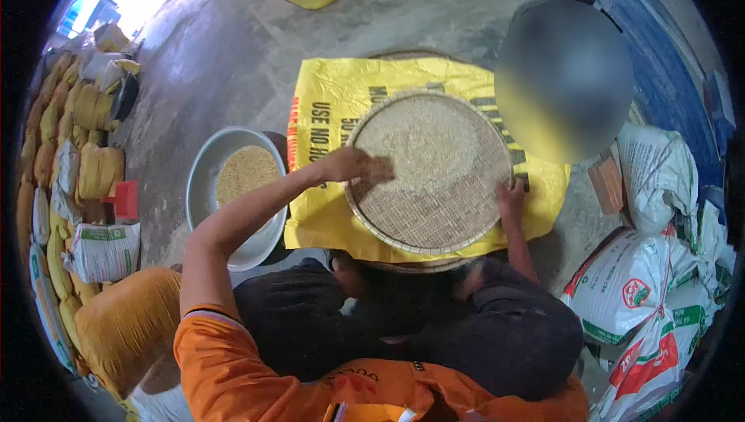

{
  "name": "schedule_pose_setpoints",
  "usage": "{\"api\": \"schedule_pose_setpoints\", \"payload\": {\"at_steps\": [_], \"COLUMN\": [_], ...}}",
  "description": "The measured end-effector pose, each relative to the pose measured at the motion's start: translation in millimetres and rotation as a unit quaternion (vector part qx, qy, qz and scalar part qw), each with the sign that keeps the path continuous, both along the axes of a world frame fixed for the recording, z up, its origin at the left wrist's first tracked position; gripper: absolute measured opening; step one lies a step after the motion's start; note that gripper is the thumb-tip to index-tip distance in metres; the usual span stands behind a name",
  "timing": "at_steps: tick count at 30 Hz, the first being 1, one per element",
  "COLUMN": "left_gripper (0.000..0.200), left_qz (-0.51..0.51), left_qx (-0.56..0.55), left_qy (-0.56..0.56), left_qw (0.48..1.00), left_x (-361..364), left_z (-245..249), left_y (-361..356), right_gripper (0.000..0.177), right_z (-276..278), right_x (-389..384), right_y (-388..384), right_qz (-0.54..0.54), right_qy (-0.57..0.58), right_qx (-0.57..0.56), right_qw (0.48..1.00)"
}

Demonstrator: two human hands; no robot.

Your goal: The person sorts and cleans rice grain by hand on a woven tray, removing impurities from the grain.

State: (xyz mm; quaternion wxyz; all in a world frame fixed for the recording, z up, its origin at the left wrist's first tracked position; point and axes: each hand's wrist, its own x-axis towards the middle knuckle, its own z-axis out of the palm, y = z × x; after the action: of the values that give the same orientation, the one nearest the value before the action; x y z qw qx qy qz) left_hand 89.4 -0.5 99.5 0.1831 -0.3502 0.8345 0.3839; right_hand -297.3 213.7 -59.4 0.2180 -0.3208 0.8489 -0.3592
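Clearly, open floor (233, 57) is lying beyond the woven tray (434, 212), a basin (198, 181) crowding its left edge. Right hand (511, 201) is gripping its right rim; left hand (353, 164) is touching grain (427, 143), grasp unclear.

Single head-mounted fisheye view, steeply downward and slightly forward, close above the woven tray (434, 220).

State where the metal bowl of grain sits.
In the head view, the metal bowl sits left of the woven tray, beside the yellow sack.
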Motion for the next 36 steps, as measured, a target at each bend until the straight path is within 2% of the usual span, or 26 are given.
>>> {"api": "schedule_pose_setpoints", "payload": {"at_steps": [1, 2, 3, 4, 6, 7, 8, 9, 12, 16, 18, 21, 23, 27, 30, 36], "left_gripper": [0.032, 0.025, 0.022, 0.023, 0.02, 0.02, 0.02, 0.024, 0.024, 0.024, 0.024, 0.024, 0.023, 0.023, 0.023, 0.023], "left_qz": [0.124, 0.126, 0.09, 0.068, -0.009, -0.008, 0.226, 0.45, 0.453, 0.462, 0.464, 0.45, 0.439, 0.411, 0.399, 0.38], "left_qx": [0.174, 0.219, 0.247, 0.28, 0.209, 0.257, 0.223, 0.172, 0.202, 0.209, 0.209, 0.207, 0.207, 0.219, 0.238, 0.265], "left_qy": [0.122, 0.191, 0.249, 0.276, 0.301, 0.374, 0.477, 0.54, 0.538, 0.54, 0.543, 0.559, 0.564, 0.577, 0.584, 0.59], "left_qw": [0.969, 0.948, 0.932, 0.917, 0.93, 0.891, 0.82, 0.689, 0.681, 0.671, 0.667, 0.665, 0.668, 0.671, 0.666, 0.661], "left_x": [-22, -43, -61, -78, -79, -76, -78, -80, -77, -68, -66, -67, -68, -74, -78, -81], "left_z": [45, 77, 117, 178, 260, 295, 308, 312, 299, 294, 293, 288, 286, 284, 280, 275], "left_y": [17, 28, 39, 57, 85, 99, 149, 191, 197, 209, 212, 207, 203, 196, 197, 201], "right_gripper": [0.049, 0.05, 0.051, 0.051, 0.046, 0.047, 0.047, 0.047, 0.049, 0.05, 0.049, 0.052, 0.054, 0.056, 0.061, 0.064], "right_z": [3, 13, 18, 15, 7, 14, 27, 17, 4, 32, 28, 16, 21, 16, 22, 22], "right_x": [0, 6, 11, 13, 13, 17, 21, 18, 13, 20, 20, 11, 12, 18, 17, 16], "right_y": [2, 0, -2, -2, 3, 4, 1, 0, 4, -1, 0, 0, 2, 1, 1, 1], "right_qz": [-0.007, -0.006, -0.007, -0.02, 0.009, 0.004, 0.003, -0.004, 0.003, 0.011, 0.003, 0.037, 0.036, 0.009, 0.021, 0.035], "right_qy": [0.0, 0.004, 0.009, 0.012, 0.078, 0.084, 0.092, 0.096, 0.13, 0.078, 0.065, 0.124, 0.047, 0.099, 0.074, 0.087], "right_qx": [0.01, 0.009, 0.009, 0.017, 0.009, 0.024, 0.036, 0.045, 0.047, 0.049, 0.061, 0.086, 0.095, 0.067, 0.105, 0.112], "right_qw": [1.0, 1.0, 1.0, 1.0, 0.997, 0.996, 0.995, 0.994, 0.99, 0.996, 0.996, 0.988, 0.994, 0.993, 0.991, 0.989]}}
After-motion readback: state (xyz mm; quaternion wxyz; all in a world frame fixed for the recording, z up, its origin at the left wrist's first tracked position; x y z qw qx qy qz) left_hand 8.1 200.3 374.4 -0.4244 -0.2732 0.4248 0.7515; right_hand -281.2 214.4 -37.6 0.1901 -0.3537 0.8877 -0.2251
